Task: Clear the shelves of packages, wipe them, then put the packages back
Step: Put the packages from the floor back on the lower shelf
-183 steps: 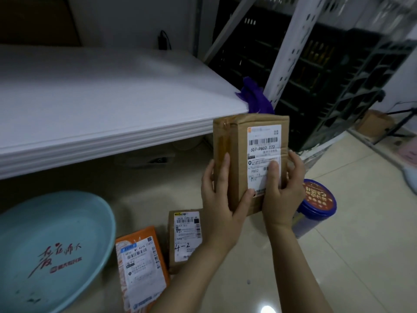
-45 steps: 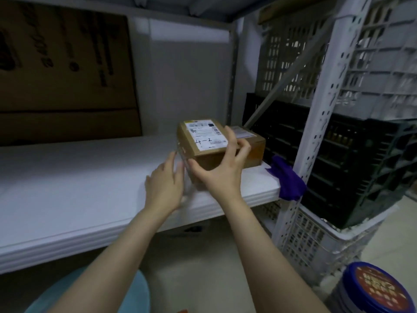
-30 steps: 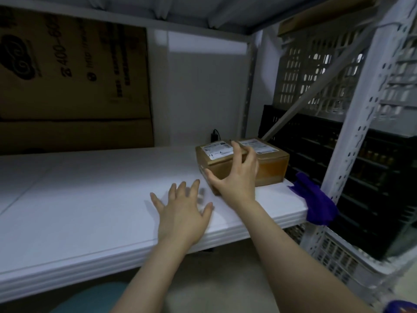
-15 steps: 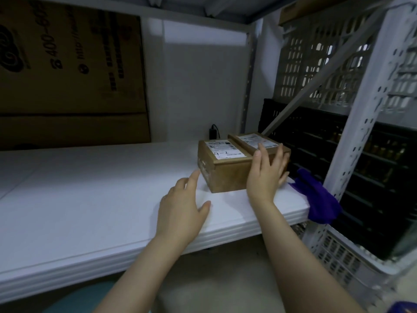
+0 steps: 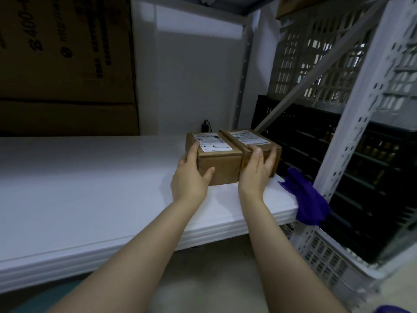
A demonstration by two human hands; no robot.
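In the head view, two brown boxes are seen side by side and touching at the right end of the white shelf, near its back. The left box bears a label marked "4-2"; the right box lies just beside the shelf's upright post. The left hand is laid against the left box's near left corner, with the fingers straight along its side and the thumb across its front. The right hand is pressed flat against the front of the right box, fingers straight and slightly spread. Neither box is lifted.

A purple cloth hangs off the shelf's right front corner, unused. The rest of the shelf surface shows no packages. From this, the clearing and wiping are judged to be finished, and the putting back to be under way, with two boxes returned and being squared up. Whether more packages wait below cannot be told, since the floor is mostly out of sight.
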